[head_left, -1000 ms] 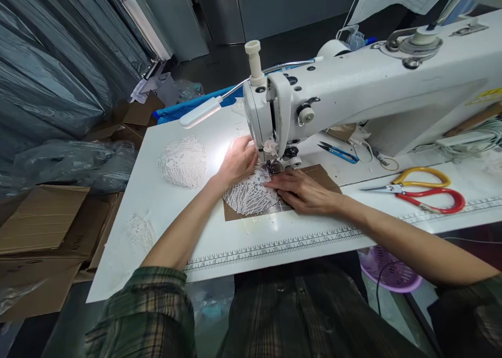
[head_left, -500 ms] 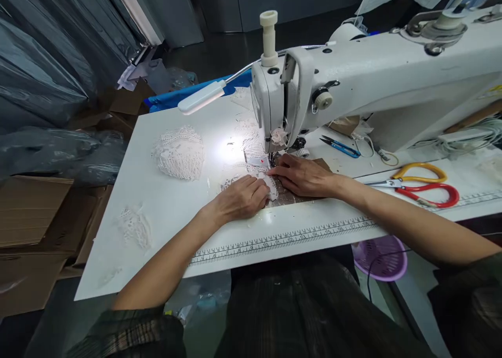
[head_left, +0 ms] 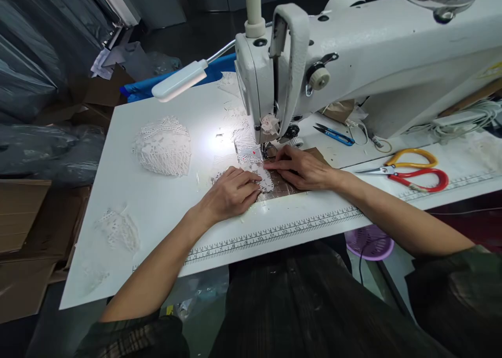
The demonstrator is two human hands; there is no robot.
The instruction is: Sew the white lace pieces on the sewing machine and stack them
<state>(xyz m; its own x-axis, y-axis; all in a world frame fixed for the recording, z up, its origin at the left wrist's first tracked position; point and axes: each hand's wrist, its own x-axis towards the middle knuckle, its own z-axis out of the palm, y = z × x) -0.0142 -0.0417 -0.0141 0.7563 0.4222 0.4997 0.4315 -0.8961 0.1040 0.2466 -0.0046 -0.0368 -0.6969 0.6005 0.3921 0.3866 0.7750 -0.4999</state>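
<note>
White lace fabric (head_left: pixel 266 181) lies under the presser foot of a white sewing machine (head_left: pixel 254 96), on a brown patch of the table. My left hand (head_left: pixel 234 190) rests over the lace's near left part, fingers bent and pressed together on it. Close to the needle, my right hand (head_left: pixel 300 168) pinches the lace's right edge between thumb and index finger. The fingertips hide part of that edge. Farther lace trails behind the needle. A lamp (head_left: pixel 180 80) lights the spot from the left.
A heap of white lace (head_left: pixel 164 147) and a smaller lace piece (head_left: pixel 120 230) lie on the left of the table. Blue thread snips (head_left: pixel 334 135) and scissors with yellow and red handles (head_left: pixel 415 172) lie on the right. A printed ruler (head_left: pixel 274 233) runs along the front edge.
The camera view has moved closer and shifted, so the machine looks larger. My hands stay at the lace by the needle, with the right fingers slightly more raised.
</note>
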